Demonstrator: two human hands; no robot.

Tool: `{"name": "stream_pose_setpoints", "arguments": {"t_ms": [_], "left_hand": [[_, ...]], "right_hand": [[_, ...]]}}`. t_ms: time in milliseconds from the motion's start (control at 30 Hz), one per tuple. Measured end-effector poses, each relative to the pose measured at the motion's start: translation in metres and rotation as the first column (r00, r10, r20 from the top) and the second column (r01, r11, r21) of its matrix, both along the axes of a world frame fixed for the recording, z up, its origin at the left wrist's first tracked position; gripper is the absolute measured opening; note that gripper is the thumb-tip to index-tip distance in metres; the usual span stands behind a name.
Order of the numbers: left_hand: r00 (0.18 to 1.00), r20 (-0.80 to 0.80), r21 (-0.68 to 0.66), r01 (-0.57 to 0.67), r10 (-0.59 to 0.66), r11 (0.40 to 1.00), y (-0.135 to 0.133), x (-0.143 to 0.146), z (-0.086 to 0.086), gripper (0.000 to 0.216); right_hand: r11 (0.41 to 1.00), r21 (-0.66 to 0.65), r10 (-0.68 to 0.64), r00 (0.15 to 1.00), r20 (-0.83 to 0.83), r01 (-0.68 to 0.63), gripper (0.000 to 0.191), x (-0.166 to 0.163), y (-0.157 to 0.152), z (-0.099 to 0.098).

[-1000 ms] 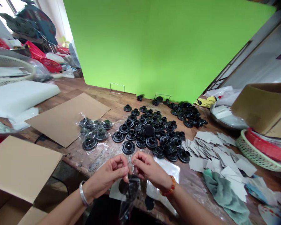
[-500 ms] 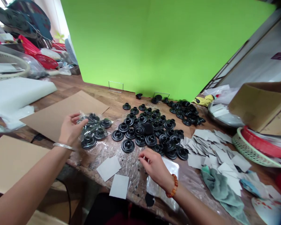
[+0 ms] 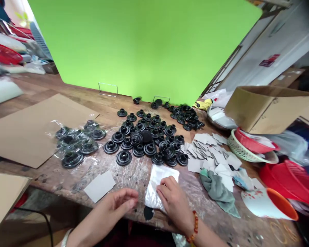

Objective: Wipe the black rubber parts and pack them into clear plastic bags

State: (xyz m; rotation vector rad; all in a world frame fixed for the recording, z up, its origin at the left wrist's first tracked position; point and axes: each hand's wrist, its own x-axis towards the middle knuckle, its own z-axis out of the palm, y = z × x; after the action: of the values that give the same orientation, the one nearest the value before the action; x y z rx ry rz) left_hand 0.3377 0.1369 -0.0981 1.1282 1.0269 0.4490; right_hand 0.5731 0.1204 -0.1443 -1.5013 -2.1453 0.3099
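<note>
Just above the table's front edge is my left hand (image 3: 119, 204), its fingers curved and a gap between thumb and forefinger; nothing shows in it. My right hand (image 3: 173, 199) rests on a stack of clear plastic bags (image 3: 154, 185), its bent fingers pressed together on the top bag. Left of my left hand lie overlapping grey-white square cards (image 3: 100, 186). Behind the hands spreads a pile of round black stepped discs with raised hollow hubs (image 3: 123, 158). More such discs, wrapped in clear plastic (image 3: 76, 145), lie on the left.
Many loose square cards (image 3: 211, 151) and a grey-green cloth (image 3: 218, 192) lie to the right. Beyond them stand baskets (image 3: 243, 149), a cardboard box (image 3: 267, 109) and a white tub with an orange inside (image 3: 262, 202). A green board (image 3: 144, 51) closes off the back; flat cardboard (image 3: 41, 127) lies left.
My left hand has left the wrapped discs and come to the front middle. My right hand has moved down onto the bags. The lower single card no longer shows. The view has turned right.
</note>
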Motion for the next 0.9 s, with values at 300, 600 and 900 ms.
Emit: {"name": "stream_pose_setpoints", "arguments": {"t_ms": [300, 600, 900], "left_hand": [[0.92, 0.285, -0.4, -0.142, 0.27, 0.905, 0.0, 0.053, 0.009, 0.049], [0.96, 0.054, 0.083, -0.278, 0.275, 0.957, 0.015, 0.044, 0.019, 0.03], [0.935, 0.013, 0.229, -0.349, 0.355, 0.909, 0.011, 0.006, 0.022, 0.03]], "right_hand": [[0.948, 0.271, 0.244, 0.93, -0.274, -0.168, 0.013, -0.019, -0.022, 0.035], [0.998, 0.047, 0.052, 0.832, -0.553, -0.031, 0.049, -0.024, -0.008, 0.049], [0.798, -0.479, -0.284, 0.474, -0.834, -0.365, 0.016, -0.054, 0.026, 0.061]]}}
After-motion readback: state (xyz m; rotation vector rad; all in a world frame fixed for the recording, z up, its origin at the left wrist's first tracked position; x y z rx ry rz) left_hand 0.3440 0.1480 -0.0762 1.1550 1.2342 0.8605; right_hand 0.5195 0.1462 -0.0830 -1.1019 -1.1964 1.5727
